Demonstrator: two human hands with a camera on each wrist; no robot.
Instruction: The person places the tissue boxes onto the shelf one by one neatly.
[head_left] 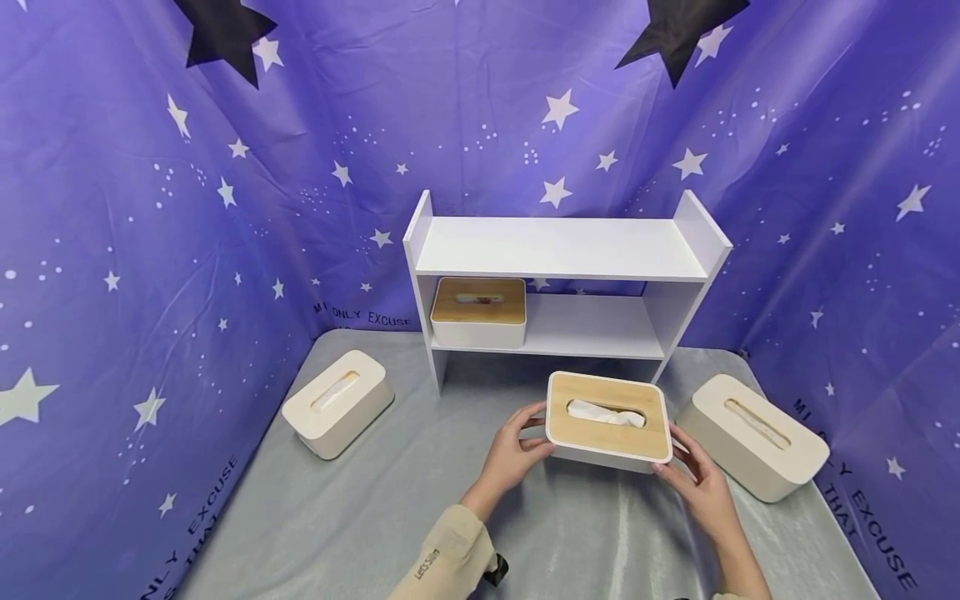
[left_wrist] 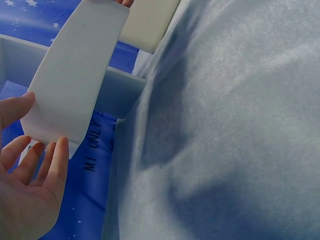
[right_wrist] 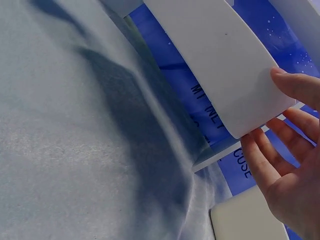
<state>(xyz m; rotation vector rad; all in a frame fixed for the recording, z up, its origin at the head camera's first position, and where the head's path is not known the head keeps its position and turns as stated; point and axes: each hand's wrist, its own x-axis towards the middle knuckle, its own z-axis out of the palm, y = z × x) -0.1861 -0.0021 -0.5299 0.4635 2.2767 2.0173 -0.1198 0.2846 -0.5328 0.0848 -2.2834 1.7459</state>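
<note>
Both hands hold a white tissue box [head_left: 607, 421] with a wood-look lid and white tissue in its oval slot. It is raised above the cloth, in front of the shelf. The left hand [head_left: 514, 450] grips its left end, thumb on the front side and fingers at the end, as the left wrist view also shows. At the opposite end the right hand [head_left: 699, 479] grips it the same way, thumb in front. In the right wrist view the white side of the held box [right_wrist: 220, 65] faces the camera.
A white two-tier shelf [head_left: 558, 246] stands at the back, with another wood-lidded tissue box [head_left: 480, 325] at the left of its lower tier. Cream tissue boxes lie on the grey cloth at left [head_left: 339, 404] and right [head_left: 753, 437]. Purple starry curtains [head_left: 480, 125] surround the table.
</note>
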